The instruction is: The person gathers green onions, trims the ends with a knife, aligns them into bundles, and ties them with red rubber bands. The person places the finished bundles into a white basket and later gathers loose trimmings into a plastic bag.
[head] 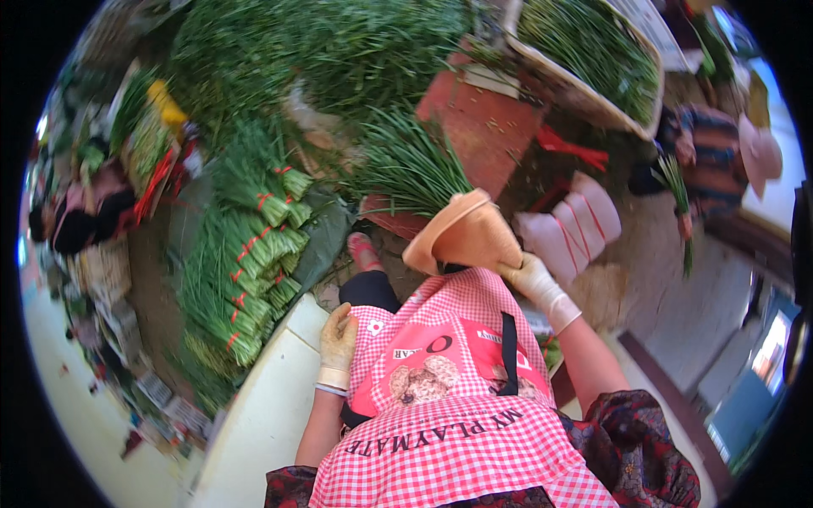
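Observation:
My right hand (530, 279), in a pale glove, grips the edge of an orange-tan fabric hat (470, 232), held over my lap. Beyond the hat, and partly hidden by it, lies a loose bunch of long green leafy stalks (413, 165), resting partly on a red board (479, 120). My left hand (338, 336), also gloved, rests beside my left thigh on the pink checked apron (444, 330); its fingers are curled, and I see nothing in them. To the left, stacked bundles of green stalks (254, 254) are tied with red bands.
A large heap of greens (317, 44) spreads ahead. A basket of greens (591, 57) stands at the upper right. Red ties (571, 149) lie near a pink padded bundle (571, 225). A person in a pink hat (711, 152) holds stalks at the right; another person (95, 203) sits at the left.

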### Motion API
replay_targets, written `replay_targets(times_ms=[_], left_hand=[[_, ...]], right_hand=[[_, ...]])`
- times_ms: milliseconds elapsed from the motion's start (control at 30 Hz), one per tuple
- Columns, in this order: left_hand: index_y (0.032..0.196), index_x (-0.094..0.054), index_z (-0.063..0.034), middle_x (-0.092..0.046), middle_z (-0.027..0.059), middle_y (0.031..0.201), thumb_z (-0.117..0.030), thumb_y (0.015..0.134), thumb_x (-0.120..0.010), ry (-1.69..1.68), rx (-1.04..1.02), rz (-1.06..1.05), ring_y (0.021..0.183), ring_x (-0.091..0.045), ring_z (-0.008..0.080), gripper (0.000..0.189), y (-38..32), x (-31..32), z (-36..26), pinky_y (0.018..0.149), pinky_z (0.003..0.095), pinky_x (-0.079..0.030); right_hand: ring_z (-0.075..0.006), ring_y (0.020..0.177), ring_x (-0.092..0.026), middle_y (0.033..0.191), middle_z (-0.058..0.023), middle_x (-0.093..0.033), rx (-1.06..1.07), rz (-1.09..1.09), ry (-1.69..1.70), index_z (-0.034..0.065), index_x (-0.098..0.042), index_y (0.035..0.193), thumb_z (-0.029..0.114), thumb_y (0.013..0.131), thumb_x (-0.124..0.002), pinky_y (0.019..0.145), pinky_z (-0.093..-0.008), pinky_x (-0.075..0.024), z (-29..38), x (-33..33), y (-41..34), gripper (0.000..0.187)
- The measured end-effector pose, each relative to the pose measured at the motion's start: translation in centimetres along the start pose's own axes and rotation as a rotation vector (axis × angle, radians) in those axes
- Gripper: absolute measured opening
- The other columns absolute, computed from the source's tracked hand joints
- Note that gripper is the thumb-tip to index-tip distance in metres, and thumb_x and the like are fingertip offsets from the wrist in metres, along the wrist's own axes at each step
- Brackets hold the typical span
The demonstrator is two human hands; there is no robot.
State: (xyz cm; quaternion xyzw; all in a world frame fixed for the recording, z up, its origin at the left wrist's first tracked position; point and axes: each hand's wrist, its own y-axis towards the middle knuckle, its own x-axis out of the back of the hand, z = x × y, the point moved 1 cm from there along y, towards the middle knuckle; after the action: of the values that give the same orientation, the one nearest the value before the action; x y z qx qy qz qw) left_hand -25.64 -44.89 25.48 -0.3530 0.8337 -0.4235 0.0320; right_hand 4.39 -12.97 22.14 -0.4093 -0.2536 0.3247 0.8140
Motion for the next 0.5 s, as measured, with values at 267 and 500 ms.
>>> replay_targets(times_ms=[267, 500], left_hand=[[0.136, -0.058, 0.0012, -0.065, 0.0102, 0.128, -0.012, 0.098, -0.067, 0.241, 0.058, 0.563, 0.116, -0.063, 0.0177, 0.041, 7.5, 4.6, -2.1, 0.102, 0.0298, -0.049], [0.129, -0.062, 0.0016, -0.068, 0.0103, 0.121, -0.009, 0.098, -0.065, 0.380, -0.011, 0.527, 0.110, -0.064, 0.0166, 0.033, 14.9, 11.7, -6.0, 0.097, 0.0292, -0.051]], right_hand=[[-0.0153, 0.093, -0.065, 0.108, -0.0081, -0.072, -0.229, -0.604, 0.285, -0.0060, -0.067, 0.120, 0.027, 0.087, -0.082, 0.081, -0.0281, -0.0518, -7.4, 0.1, -8.5, 0.050], [-0.0182, 0.105, -0.065, 0.123, -0.0101, -0.067, -0.267, -0.949, 0.731, -0.0057, -0.058, 0.133, 0.025, 0.088, -0.080, 0.090, -0.0294, -0.0520, -14.7, -11.4, -19.1, 0.059]])
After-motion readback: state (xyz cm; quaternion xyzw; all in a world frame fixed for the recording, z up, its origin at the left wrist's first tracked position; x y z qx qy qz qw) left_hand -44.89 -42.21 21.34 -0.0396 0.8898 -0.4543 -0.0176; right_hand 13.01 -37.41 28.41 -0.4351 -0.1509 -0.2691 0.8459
